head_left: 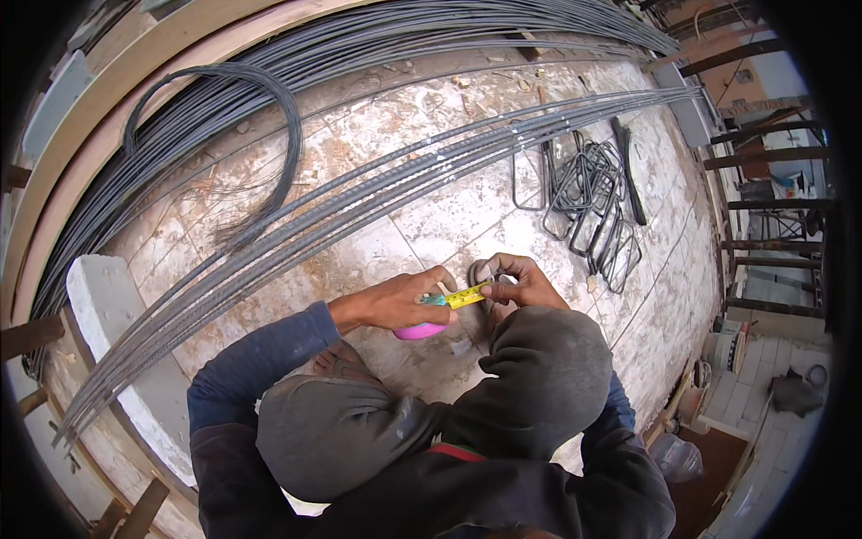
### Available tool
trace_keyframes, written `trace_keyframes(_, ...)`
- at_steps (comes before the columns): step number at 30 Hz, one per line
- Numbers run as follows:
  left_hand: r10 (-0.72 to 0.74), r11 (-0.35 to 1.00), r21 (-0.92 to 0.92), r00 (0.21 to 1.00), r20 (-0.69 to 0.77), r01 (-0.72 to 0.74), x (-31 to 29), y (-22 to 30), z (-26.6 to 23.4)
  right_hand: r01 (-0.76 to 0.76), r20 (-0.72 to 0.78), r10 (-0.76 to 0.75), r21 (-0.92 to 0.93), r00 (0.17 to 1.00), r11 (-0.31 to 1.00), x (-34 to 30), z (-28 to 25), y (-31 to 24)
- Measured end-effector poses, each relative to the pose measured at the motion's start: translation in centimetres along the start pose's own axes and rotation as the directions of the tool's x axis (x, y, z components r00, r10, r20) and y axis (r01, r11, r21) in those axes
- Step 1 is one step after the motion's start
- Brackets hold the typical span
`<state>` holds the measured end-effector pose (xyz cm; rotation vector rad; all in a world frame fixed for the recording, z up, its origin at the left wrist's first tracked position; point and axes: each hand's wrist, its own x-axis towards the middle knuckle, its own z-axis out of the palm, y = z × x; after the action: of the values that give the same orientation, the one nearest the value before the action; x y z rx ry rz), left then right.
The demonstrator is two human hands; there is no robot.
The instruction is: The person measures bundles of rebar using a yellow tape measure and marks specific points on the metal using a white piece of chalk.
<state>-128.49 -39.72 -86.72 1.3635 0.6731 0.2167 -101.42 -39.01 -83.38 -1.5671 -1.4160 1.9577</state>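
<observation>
My left hand [395, 301] is closed round a tape measure, whose pink case [420, 331] shows beneath the fingers. A short length of yellow blade [467, 296] runs out of it toward the right. At its far end my right hand [528, 286] is closed, thumb and fingers pinching the blade. Both hands are held in front of my bent knees, above the dusty tiled floor [373, 247]. Just beyond them lies a bundle of long ribbed steel bars [386, 175], apart from the hands.
Bent steel stirrups [588, 184] lie in a pile at the right. A coil of thin wire [292, 135] rests at the upper left, near many long rods [359, 45]. A pale block [103, 296] props the bars' left end; a grey block [687, 112] is under the right.
</observation>
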Motion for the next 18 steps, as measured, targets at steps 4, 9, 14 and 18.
trace_keyframes(4, 0.082, 0.996, -0.057, 0.974, 0.212, -0.072, -4.3, 1.2, -2.3, 0.151, -0.2, -0.096, 0.282, 0.975, 0.947, -4.1, 1.4, 0.4)
trace_keyframes(9, -0.044, 0.974, -0.212, 0.984, 0.171, 0.08, -10.6, 1.8, -3.8, 0.286, -0.14, -0.254, 0.309, 0.957, 0.907, -1.3, 5.5, 3.8)
trace_keyframes(14, -0.317, 0.941, -0.103, 0.946, 0.065, 0.322, -15.6, 4.8, -5.2, 0.431, -0.192, -0.386, 0.414, 0.902, 0.802, 3.9, 4.9, 0.4)
trace_keyframes(18, -0.191, 0.981, -0.075, 0.968, -0.165, 0.181, -18.6, 6.2, -6.5, 0.463, -0.31, -0.346, 0.517, 0.886, 0.72, 6.0, 3.2, -2.8)
